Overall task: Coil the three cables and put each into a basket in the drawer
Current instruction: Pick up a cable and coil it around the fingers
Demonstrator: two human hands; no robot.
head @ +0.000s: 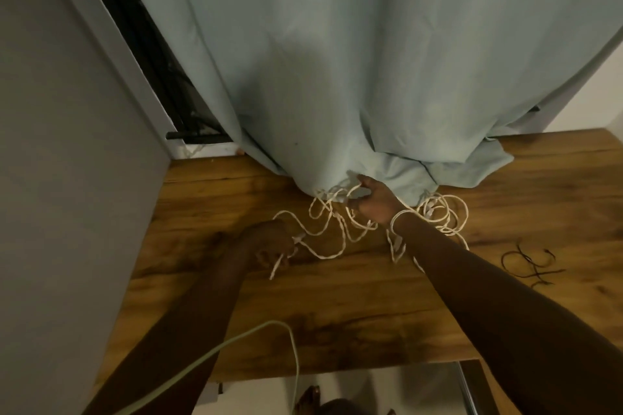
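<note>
1. Nearest the camera, a pale green cable [215, 349] arcs over the front edge of the tabletop [337, 313] and drops out of sight below; it lies loose, untouched by either hand.
2. Further in, the left hand [269, 242] rests on the wood with its fingers [286, 251] closed around one end of the white cable [323, 239], probably anchoring that end so the rest can be pulled straight.
3. To the right, well apart from the hands, a thin dark cable [529, 263] sits in a loose scribble on the tabletop, apparently waiting its turn.
4. Beyond the left hand, the white cable sprawls in tangled loops, and several turns are caught around the right wrist.
5. Farthest, the right hand [371, 200] reaches to the hem of the pale blue curtain [371, 77], its fingers curled over a bunch of white loops, seemingly to drag them clear of the cloth.
6. No drawer or basket shows, so I judge that coiling has barely begun; untangling comes first.
</note>
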